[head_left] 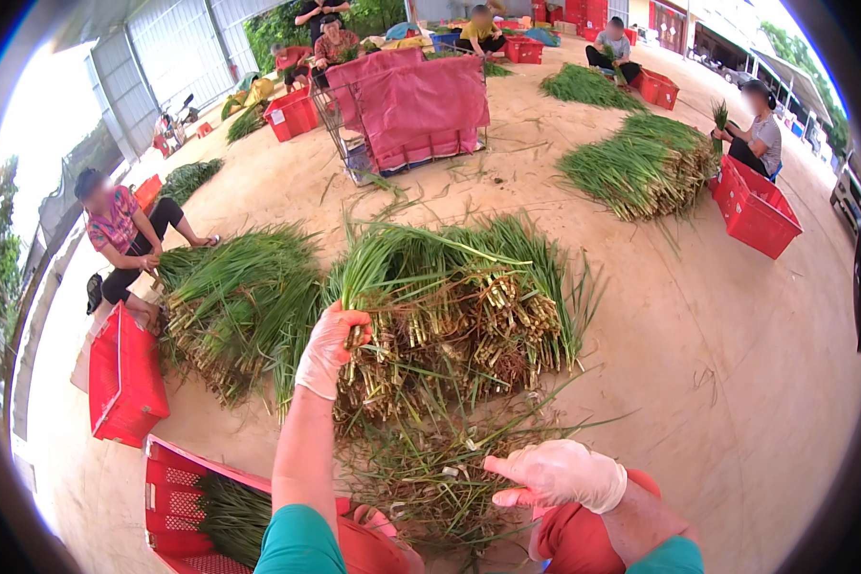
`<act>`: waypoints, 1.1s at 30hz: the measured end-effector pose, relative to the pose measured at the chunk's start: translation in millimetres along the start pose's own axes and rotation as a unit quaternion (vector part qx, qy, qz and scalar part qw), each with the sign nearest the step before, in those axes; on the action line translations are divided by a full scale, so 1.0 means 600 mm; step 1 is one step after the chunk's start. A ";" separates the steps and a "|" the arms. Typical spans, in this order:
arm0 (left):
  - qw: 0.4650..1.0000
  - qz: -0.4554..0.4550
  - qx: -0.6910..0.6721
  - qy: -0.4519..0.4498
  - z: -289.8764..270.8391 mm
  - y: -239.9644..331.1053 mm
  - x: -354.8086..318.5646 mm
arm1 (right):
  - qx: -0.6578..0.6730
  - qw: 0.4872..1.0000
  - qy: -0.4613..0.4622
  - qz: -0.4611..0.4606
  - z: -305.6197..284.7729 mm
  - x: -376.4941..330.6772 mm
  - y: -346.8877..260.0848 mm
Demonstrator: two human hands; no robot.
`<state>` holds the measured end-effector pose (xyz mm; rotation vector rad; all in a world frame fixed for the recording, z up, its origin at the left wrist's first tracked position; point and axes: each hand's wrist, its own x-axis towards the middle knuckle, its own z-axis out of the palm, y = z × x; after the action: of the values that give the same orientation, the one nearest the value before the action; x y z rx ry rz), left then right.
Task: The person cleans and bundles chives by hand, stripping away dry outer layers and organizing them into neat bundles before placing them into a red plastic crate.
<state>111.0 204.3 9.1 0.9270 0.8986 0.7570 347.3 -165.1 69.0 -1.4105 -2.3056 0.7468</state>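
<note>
My left hand (332, 346), in a thin pale glove, is closed around a bunch of green onion stalks (378, 263) at the front of a big heap of green onions (478, 306) on the floor. Their leaves point away from me and the rooty ends face me. My right hand (557, 474), also gloved, hovers low at the right above a litter of trimmed roots and leaf scraps (430, 469), fingers loosely apart, holding nothing.
A red crate (177, 507) with cut greens lies at my lower left, another red crate (124, 378) beside a seated person (124, 239) working a second heap (234, 297). More heaps, red crates and seated people ring the concrete floor. A pink-draped wire cart (411, 105) stands behind.
</note>
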 end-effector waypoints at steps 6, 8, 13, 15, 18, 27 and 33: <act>0.939 0.054 0.339 -0.017 -0.006 0.118 -0.127 | 0.016 0.997 -0.003 0.070 -0.004 0.005 -0.005; 0.921 0.088 0.380 -0.022 -0.020 0.134 -0.164 | 0.069 0.993 0.011 0.092 -0.022 0.015 -0.016; 0.758 0.199 0.621 0.018 0.000 0.190 -0.283 | 0.400 0.888 0.172 0.151 -0.004 0.051 -0.003; 0.704 0.165 0.689 0.038 0.038 0.216 -0.349 | 0.545 0.809 0.184 0.120 0.001 0.071 -0.002; 0.635 0.196 0.747 0.030 0.078 0.219 -0.417 | 0.645 0.742 0.138 0.116 0.001 0.092 -0.023; 0.303 0.311 0.900 -0.034 0.181 0.133 -0.568 | 0.843 0.517 0.039 -0.143 0.037 0.129 -0.043; 0.399 0.389 0.823 -0.110 0.229 0.068 -0.608 | 0.812 0.487 0.293 -0.135 0.008 0.087 -0.060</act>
<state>70.1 -135.0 201.4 3.3547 0.6983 0.1365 295.5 -133.2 87.4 -0.1576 -0.4343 1.3459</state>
